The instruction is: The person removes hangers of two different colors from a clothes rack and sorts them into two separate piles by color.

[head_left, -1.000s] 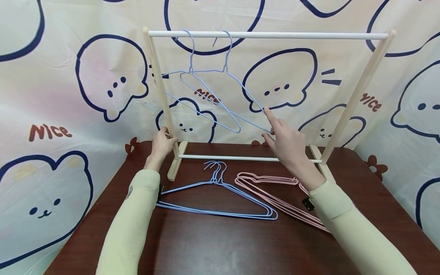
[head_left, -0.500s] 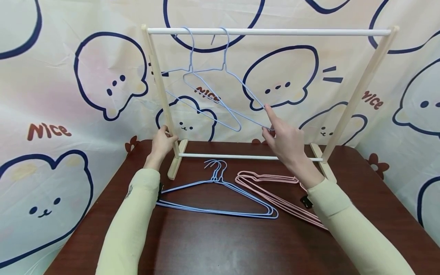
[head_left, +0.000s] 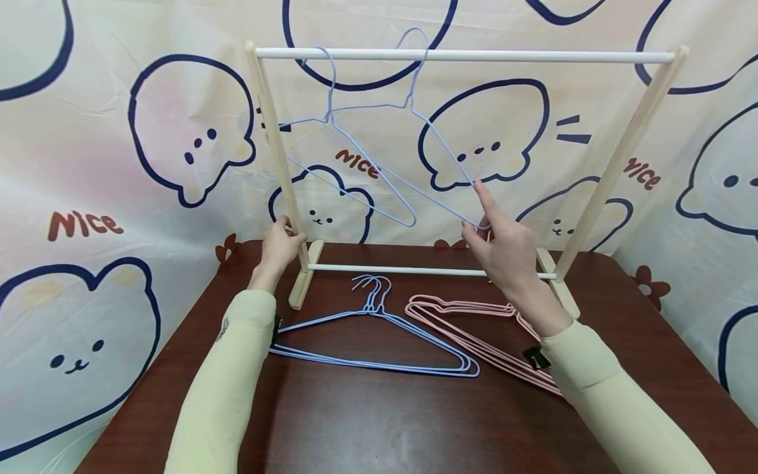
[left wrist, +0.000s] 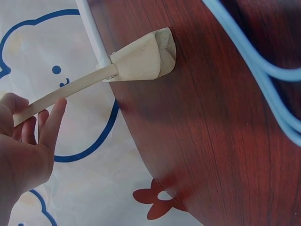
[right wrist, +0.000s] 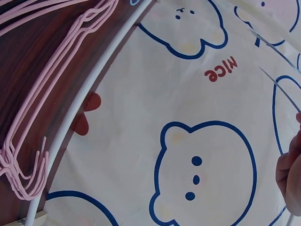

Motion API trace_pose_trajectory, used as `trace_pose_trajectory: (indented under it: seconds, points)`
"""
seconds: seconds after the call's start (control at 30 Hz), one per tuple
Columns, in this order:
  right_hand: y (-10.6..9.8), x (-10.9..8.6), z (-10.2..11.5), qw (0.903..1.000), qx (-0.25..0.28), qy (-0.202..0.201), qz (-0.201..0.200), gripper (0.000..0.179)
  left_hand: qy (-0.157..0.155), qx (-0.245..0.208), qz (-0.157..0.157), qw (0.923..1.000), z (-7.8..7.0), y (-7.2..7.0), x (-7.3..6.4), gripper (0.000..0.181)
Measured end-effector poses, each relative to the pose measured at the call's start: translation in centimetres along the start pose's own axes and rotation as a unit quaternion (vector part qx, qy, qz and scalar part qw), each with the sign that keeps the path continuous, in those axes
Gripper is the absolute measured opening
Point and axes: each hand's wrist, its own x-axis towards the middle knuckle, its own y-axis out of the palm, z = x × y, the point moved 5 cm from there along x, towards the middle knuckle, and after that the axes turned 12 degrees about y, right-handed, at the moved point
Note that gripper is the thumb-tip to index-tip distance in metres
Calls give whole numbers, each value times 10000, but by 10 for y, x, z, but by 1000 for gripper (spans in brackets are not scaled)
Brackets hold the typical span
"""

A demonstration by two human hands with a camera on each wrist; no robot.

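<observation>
My left hand (head_left: 278, 249) grips the left wooden post (head_left: 277, 151) of the clothes rack, low down. In the left wrist view, the fingers wrap this post (left wrist: 84, 84) above its foot. My right hand (head_left: 506, 250) pinches the lower right corner of a blue clothes hanger (head_left: 450, 153), index finger stretched along its sloping arm. That hanger tilts, its hook arching above the white top rail (head_left: 533, 56). Another blue hanger (head_left: 329, 99) hangs from the rail on the left, overlapping it. At the right edge of the right wrist view, only part of my right hand (right wrist: 290, 174) shows.
Several blue hangers (head_left: 414, 370) lie stacked on the dark wooden table (head_left: 367, 428). Several pink hangers (head_left: 474, 347) lie right of them, partly under my right forearm. A white lower rail (head_left: 391, 270) joins the rack's feet. Patterned cloth (head_left: 195, 263) surrounds the table.
My right hand has moved slightly right with the blue hanger. Its hook has risen from resting on the top rail to standing above it, further right. My left hand stays on the post.
</observation>
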Motion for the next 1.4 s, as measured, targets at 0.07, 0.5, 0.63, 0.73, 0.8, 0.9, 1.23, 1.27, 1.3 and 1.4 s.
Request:
trace_pose_trajectory:
  seconds: [0.07,0.5,0.63,0.73,0.8,0.9,1.23,1.27,1.3,1.4]
  points:
    - [-5,0,-2,9996,221,158,-11,63,5,-13,5,10000,0,0,0,34]
    - [-28,-16,-5,9953,800,537,119,66,23,85,13,10000,-1,-1,3,33]
    - [-32,-29,-8,9935,901,665,215,66,21,189,-18,9998,0,0,4,33]
    - [-34,-39,-12,9929,872,778,241,66,-6,187,-17,9998,0,0,3,34]
    - [-35,-45,-15,9919,894,863,263,67,-10,198,1,9998,0,-1,2,34]
    - [-37,-55,-18,9895,979,985,403,68,3,200,29,9998,-2,-1,1,35]
    - [-37,-88,-24,9790,1124,1410,949,71,-30,-165,231,9996,-1,-3,-1,35]
    - [-36,-92,-24,9773,1160,1449,1018,70,-54,-204,248,9995,-1,-3,-1,36]
    - [-35,-96,-24,9758,1168,1485,1102,70,-69,-222,266,9994,-1,-3,-2,36]
    - [-31,-110,-24,9713,1186,1525,1385,69,-25,-134,342,9993,-3,-4,-1,38]
